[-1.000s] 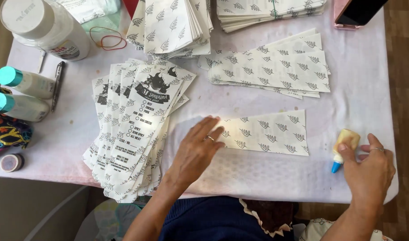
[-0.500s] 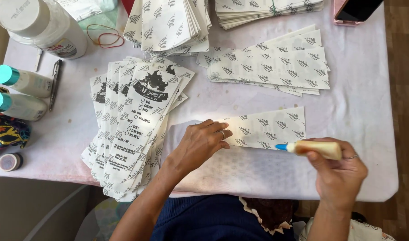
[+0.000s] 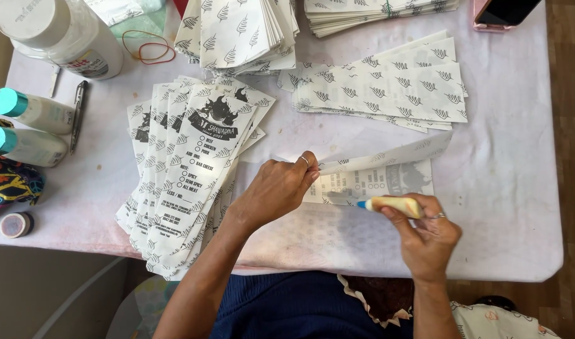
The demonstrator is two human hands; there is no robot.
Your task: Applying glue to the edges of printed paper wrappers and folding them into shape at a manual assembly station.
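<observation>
On the table, left hand [image 3: 278,188] fingers now pinch the flap [image 3: 388,157] up; right hand [image 3: 425,235] grips glue bottle [image 3: 394,204].

Big white jar [image 3: 58,34], pink phone [image 3: 504,12]

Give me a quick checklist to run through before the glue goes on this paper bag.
1. Flap lifted: ok, left hand holds the bag flap up by its edge.
2. Glue bottle gripped: ok, in right hand.
3. Blue tip at the bag: ok, it points at the lower edge under the flap.
4. Glue flowing: cannot tell, no bead visible.
5. Bag flat on table: ok, lower layer lies flat.
6. Printed stack out of the way: ok, lies left of the left hand, apart from the bag.
</observation>
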